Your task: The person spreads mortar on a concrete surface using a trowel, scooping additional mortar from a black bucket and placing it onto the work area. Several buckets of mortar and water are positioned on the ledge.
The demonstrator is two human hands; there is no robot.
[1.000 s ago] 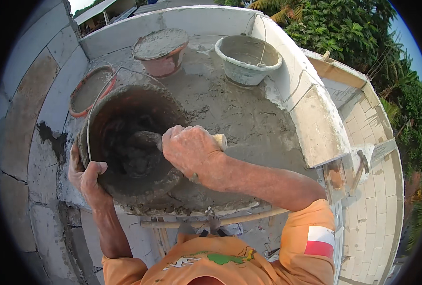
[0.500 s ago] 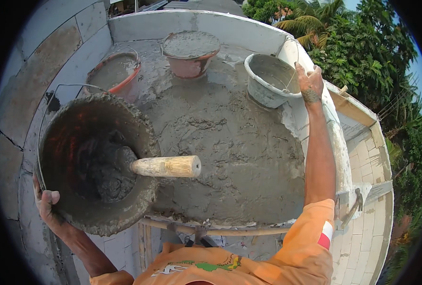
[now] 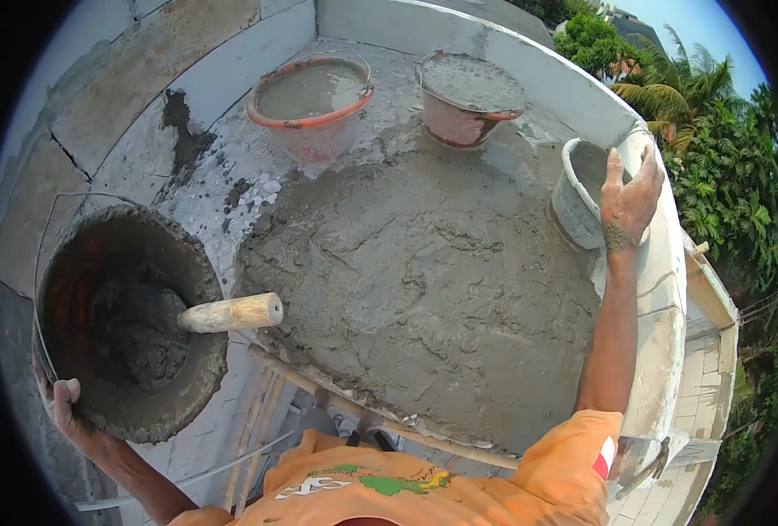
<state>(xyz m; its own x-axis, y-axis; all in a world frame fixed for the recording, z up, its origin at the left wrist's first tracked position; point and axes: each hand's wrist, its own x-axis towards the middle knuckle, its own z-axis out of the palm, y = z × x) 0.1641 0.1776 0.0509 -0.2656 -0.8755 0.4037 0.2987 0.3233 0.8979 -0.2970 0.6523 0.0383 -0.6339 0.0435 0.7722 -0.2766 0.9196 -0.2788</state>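
My left hand [image 3: 66, 405] grips the lower left rim of a mortar-caked bucket [image 3: 183, 399], its thumb over the edge beside the wire handle. The bucket tilts so its mouth faces me. Inside lies some wet mortar, and a tool with a thick wooden handle [image 3: 235, 312] sticks out over the rim; its head is buried in shadow and mortar. At the right, my right hand [image 3: 632, 203] has its fingers spread over the near side of a pale grey bucket [image 3: 575, 210], which stands by the low wall. Whether the fingertips touch that bucket I cannot tell.
Wet mortar [image 3: 424, 289] covers much of the slab before me. Two orange-red buckets full of mortar, one at far left [image 3: 310, 131] and one at far centre [image 3: 463, 123], stand on it. A low wall [image 3: 494, 44] curves around; bamboo poles [image 3: 354, 408] cross below the near edge.
My right hand has let go of the pale bucket's wire handle and spread its fingers. The view has swung left, and the bucket in my left hand appears farther left and lower.
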